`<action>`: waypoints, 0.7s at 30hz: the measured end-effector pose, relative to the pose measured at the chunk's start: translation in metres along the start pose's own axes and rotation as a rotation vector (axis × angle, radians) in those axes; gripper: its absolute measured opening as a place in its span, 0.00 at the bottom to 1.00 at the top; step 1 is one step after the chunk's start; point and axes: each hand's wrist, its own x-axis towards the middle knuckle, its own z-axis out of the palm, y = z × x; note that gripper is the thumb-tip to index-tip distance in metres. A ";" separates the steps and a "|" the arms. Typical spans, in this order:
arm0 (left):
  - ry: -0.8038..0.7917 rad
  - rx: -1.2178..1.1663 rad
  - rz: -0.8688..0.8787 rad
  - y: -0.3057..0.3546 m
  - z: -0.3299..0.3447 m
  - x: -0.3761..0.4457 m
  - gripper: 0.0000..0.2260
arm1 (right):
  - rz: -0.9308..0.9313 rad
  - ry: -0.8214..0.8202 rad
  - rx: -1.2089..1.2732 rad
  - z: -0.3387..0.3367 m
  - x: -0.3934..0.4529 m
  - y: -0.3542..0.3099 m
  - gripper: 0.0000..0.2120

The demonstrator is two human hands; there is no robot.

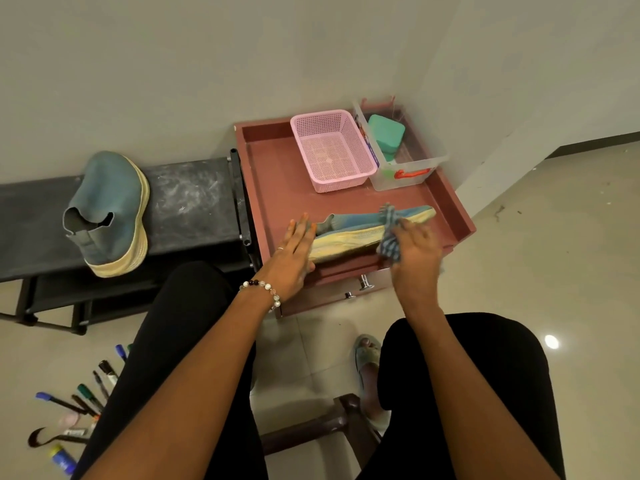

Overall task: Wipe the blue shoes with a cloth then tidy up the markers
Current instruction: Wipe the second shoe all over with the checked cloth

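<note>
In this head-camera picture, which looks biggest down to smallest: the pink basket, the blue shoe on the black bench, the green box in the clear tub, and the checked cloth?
1. Blue shoe on the black bench, though it sits nearer the camera than the basket.
2. Pink basket, not far behind.
3. Green box and checked cloth: too alike to rank; the cloth is bunched in the right hand.

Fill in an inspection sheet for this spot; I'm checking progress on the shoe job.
Surface: red tray table, black bench.
Job's things: one blue shoe on its side on the tray; second shoe on the bench; markers scattered on the floor.
Clutter: pink basket, clear box.
Hands: left hand steadies the shoe; right hand grips the checked cloth.
Cables: nothing seen.
Surroundings: tiled floor, plain wall.
</note>
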 end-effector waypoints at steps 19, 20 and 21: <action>-0.028 -0.075 -0.073 -0.010 -0.002 0.001 0.40 | -0.342 -0.422 0.274 0.036 -0.029 -0.080 0.36; -0.015 -0.085 -0.075 -0.007 -0.002 0.000 0.41 | -0.388 -0.401 0.222 0.036 -0.024 -0.066 0.34; 0.009 -0.103 -0.073 -0.004 -0.002 -0.001 0.43 | -0.405 -0.379 0.165 0.034 -0.017 -0.050 0.33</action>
